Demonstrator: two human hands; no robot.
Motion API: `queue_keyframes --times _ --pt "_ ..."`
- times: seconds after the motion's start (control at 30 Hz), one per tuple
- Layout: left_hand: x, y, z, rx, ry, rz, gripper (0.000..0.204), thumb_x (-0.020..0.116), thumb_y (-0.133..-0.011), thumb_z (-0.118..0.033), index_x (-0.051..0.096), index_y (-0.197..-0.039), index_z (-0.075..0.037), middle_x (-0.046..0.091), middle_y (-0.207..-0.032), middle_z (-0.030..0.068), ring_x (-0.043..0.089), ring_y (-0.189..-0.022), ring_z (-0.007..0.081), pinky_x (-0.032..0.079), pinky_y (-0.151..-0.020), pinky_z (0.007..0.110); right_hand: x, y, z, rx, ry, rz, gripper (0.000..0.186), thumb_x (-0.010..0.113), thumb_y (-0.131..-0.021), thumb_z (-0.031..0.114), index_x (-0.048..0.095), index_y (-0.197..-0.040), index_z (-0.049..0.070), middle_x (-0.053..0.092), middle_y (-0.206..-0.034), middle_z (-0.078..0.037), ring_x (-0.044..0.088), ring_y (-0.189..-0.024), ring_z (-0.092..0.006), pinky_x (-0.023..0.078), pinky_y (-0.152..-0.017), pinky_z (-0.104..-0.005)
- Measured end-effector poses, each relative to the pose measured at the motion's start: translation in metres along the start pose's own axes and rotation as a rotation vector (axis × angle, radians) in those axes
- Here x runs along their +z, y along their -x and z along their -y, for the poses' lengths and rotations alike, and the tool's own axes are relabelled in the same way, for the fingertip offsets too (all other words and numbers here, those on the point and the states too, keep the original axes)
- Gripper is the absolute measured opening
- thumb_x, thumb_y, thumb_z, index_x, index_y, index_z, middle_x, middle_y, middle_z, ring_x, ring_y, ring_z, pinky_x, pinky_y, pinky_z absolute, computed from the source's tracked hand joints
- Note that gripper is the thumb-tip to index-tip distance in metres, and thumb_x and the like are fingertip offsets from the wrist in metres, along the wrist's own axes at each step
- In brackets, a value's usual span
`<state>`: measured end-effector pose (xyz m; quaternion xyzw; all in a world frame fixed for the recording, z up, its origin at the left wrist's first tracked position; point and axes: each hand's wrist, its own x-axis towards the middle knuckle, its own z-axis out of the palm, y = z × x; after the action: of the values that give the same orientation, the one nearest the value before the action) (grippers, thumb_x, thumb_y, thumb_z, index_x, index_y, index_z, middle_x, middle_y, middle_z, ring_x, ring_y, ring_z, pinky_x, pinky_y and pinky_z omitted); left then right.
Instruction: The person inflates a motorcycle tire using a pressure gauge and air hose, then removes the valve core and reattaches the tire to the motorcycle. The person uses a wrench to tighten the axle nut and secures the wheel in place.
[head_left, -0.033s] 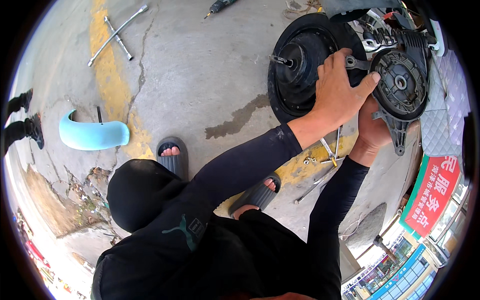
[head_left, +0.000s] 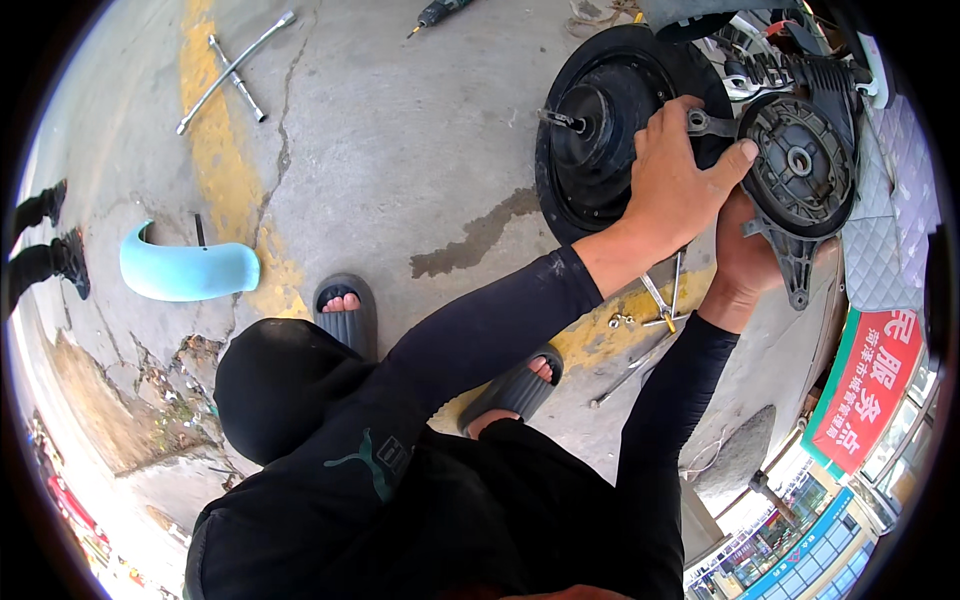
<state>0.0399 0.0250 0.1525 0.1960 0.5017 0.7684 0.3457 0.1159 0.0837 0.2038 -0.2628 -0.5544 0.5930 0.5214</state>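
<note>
Because the round plate (head_left: 800, 185) is held up in the air, with its ribbed open face toward the eye, it looks best handled with the weight low in the right hand (head_left: 745, 250) and the other hand merely steadying it. A good way, I would judge, is to hold it by the rim and cast arms, fingertips off the curved inner parts (grease there would probably do no good), and tilt it slowly, so that the long leg (head_left: 797, 270) does not catch on anything. As for the grip, the right one is closed on the plate from below, palm under it and most of the fingers hidden; the left hand (head_left: 680, 180) is spread partway, thumb at the rim and fingers by the lug (head_left: 718, 124), and how firmly it bears I cannot tell. Just beyond the left hand is the black wheel (head_left: 600, 190), its axle (head_left: 562, 121) bare. Spanners (head_left: 660, 305) lie on the floor (head_left: 380, 120) below the wrists; well apart are the blue mudguard (head_left: 185, 268), the cross wrench (head_left: 228, 75) and the drill (head_left: 440, 10).
</note>
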Motion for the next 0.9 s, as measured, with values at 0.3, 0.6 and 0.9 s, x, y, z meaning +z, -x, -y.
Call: queue_keyframes --times 0.3,0.6,0.9 --pt "-0.023 0.014 0.011 -0.306 0.778 0.101 0.044 0.082 -0.087 -0.012 0.049 -0.115 -0.004 0.068 -0.105 0.0093 0.07 -0.092 0.0161 0.056 -0.073 0.026 -0.01 0.014 0.003 0.159 -0.004 -0.157 0.089 0.03 -0.1 0.075 0.04 -0.154 0.004 0.051 -0.15 -0.017 0.053 -0.135 -0.0315 0.042 -0.116 -0.0445" --pt "-0.139 0.031 0.023 -0.208 0.793 -0.004 0.025 0.065 -0.1 -0.015 0.06 -0.125 -0.013 0.07 -0.113 0.0014 0.067 -0.088 0.0057 0.05 -0.06 0.016 -0.042 -0.013 -0.031 -0.01 0.675 0.139 0.077 0.065 -0.098 0.051 0.052 -0.142 -0.011 0.059 -0.141 -0.019 0.053 -0.133 -0.0248 0.033 -0.117 -0.0346" --pt "-0.219 0.005 0.053 -0.06 0.449 -0.001 0.033 0.067 -0.098 -0.007 0.056 -0.129 -0.013 0.066 -0.111 -0.0017 0.063 -0.098 0.0086 0.05 -0.08 0.025 -0.016 0.007 -0.035 -0.258 0.763 0.19 0.067 0.079 -0.083 0.038 0.064 -0.132 -0.005 0.059 -0.14 -0.027 0.054 -0.135 -0.0344 0.038 -0.114 -0.0407"
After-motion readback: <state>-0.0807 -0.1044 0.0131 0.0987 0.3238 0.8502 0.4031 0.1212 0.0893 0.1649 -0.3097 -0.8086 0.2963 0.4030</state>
